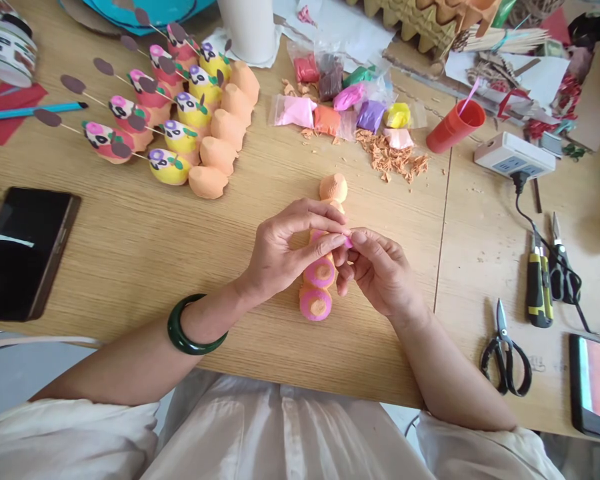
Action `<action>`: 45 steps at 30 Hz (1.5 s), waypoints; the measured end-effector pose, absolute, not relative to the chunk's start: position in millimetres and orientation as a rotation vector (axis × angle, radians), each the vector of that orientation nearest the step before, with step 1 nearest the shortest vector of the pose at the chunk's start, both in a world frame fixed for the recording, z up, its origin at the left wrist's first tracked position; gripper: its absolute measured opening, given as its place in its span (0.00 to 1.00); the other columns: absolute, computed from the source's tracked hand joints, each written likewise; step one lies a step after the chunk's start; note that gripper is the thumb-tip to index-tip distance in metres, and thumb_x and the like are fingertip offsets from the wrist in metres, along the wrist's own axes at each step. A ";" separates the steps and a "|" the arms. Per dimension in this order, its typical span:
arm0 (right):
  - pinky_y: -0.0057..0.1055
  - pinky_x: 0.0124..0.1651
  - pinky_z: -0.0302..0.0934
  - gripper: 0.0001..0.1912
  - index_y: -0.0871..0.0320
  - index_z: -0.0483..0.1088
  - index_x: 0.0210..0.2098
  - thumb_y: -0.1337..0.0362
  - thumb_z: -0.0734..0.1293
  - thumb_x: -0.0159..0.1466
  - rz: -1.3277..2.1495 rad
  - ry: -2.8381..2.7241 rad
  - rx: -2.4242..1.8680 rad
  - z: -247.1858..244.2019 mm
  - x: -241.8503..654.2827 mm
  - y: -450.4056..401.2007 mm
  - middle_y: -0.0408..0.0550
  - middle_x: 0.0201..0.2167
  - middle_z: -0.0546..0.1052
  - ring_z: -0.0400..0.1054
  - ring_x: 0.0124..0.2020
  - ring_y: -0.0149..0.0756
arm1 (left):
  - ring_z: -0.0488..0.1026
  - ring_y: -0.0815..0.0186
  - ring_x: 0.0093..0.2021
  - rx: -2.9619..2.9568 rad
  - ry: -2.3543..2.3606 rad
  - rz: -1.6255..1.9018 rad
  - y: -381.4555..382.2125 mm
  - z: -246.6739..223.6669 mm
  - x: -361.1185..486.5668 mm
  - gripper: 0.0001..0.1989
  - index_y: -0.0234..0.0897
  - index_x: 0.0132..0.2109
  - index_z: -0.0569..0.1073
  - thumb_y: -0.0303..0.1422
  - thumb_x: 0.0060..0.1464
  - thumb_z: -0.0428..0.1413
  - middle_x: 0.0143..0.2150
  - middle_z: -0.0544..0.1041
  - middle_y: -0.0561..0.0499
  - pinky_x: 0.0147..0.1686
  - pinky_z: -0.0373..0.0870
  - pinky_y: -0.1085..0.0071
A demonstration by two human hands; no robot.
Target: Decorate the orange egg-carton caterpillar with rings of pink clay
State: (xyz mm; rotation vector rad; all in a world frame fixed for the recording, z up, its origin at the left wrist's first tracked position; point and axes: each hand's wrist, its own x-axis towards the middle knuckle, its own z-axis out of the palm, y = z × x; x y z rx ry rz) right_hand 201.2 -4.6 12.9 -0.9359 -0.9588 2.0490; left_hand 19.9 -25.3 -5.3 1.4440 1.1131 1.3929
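Observation:
Above the table, my left hand (293, 243) and my right hand (383, 270) meet with their fingertips closed on a small pink piece of modelling clay (349, 242). Directly beneath them lies a row of orange egg-carton cups (333, 187), partly hidden by my fingers. The nearer cups carry pink clay rings (307, 303) around bare orange tips, while the farthest cup is plain orange. A dark green bangle (177, 327) circles my left wrist.
Painted egg-carton rows (170, 167) with faces stand at left behind a phone (20, 247). Bagged coloured clay (295, 111) and orange scraps (393, 157) lie ahead. To the right are a red cup (453, 130), power strip (513, 155), scissors (503, 347), cutter (537, 283) and second phone (593, 387).

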 end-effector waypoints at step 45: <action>0.24 0.21 0.73 0.20 0.58 0.79 0.31 0.48 0.82 0.63 2.060 -0.916 -0.905 7.8 200.8 -4.0 0.40 0.26 0.78 0.67 0.21 0.25 | 0.84 0.63 0.51 1.548 1.059 1.484 -20.5 -17.1 18.5 0.01 0.44 0.41 0.86 0.34 0.65 0.69 0.48 0.86 0.50 0.57 0.82 0.62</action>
